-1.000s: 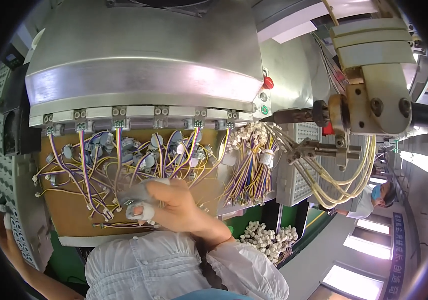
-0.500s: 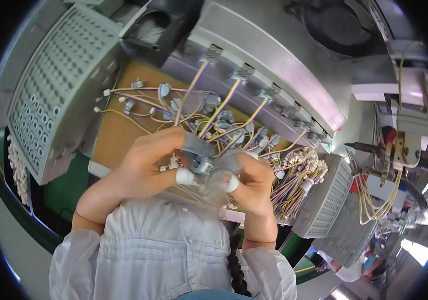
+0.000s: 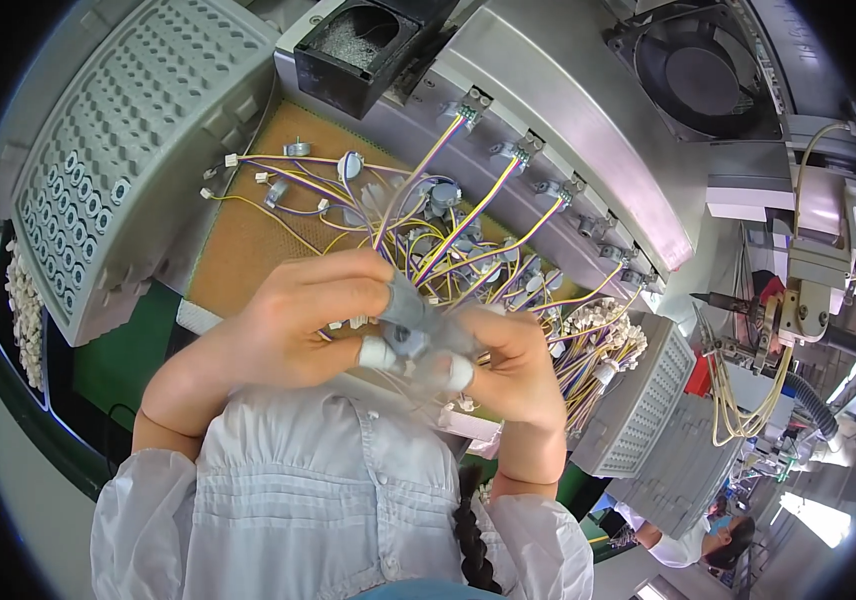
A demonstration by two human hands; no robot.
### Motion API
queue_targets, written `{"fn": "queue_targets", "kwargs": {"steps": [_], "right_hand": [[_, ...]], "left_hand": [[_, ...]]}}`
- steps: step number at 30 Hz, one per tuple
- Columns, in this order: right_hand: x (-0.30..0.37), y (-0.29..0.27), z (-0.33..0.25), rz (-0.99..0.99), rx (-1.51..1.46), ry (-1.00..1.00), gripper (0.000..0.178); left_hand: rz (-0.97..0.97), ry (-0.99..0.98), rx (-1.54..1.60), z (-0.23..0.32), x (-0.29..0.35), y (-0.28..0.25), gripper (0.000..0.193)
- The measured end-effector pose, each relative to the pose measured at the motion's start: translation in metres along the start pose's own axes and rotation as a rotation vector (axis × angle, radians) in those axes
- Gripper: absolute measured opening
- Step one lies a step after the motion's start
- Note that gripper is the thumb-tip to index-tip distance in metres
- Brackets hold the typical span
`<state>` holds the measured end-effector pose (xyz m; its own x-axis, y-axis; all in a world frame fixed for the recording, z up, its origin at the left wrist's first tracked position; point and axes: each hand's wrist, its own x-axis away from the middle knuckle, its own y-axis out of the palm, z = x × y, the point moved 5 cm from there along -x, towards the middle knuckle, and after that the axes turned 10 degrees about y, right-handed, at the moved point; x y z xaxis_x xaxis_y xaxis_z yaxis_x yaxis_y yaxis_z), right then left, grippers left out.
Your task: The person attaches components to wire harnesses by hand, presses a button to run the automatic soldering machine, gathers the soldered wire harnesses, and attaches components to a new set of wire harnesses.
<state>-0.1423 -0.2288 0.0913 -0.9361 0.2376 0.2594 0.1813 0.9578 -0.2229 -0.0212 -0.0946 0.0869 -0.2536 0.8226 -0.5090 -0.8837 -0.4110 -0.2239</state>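
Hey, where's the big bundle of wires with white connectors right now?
In the head view, the wire bundle lies right of centre, just to the right of the right hand and left of a grey dimpled tray.

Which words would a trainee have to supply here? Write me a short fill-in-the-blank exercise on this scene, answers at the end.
1. At a small, blurred grey part, the left hand and the right hand come together, each with a white cover on its ____.
2. In the picture, the grey tray with rows of round recesses stands to the ____ of the brown board.
3. The black fan is near the picture's upper ____ corner.

Missing words: thumb; left; right.
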Motion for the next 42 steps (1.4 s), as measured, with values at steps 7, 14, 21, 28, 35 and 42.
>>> {"fn": "queue_targets", "kwargs": {"steps": [7, 14, 21, 28, 35, 42], "right_hand": [[0.004, 0.007, 0.022, -0.111, -0.391, 0.200, 0.016], [-0.003, 0.005, 0.031, -0.151, -0.398, 0.180, 0.019], [0.003, -0.009, 0.039, 0.253, -0.477, 0.129, 0.029], [-0.006, -0.057, 0.054, 0.741, -0.914, 0.101, 0.046], [-0.022, -0.065, 0.064, 0.701, -0.946, 0.019, 0.049], [0.044, -0.071, 0.045, 0.450, -0.277, 0.303, 0.042]], "left_hand": [[0.084, 0.211, -0.322, 0.013, -0.001, 0.006, 0.030], [-0.259, 0.125, -0.209, 0.003, -0.018, -0.002, 0.028], [0.169, -0.093, 0.021, -0.014, -0.006, 0.010, 0.043], [0.381, -0.091, -0.187, -0.011, 0.072, -0.067, 0.053], [0.335, -0.234, -1.163, 0.002, 0.147, -0.263, 0.055], [-0.259, -1.139, -1.794, -0.055, 0.293, -0.465, 0.043]]}}
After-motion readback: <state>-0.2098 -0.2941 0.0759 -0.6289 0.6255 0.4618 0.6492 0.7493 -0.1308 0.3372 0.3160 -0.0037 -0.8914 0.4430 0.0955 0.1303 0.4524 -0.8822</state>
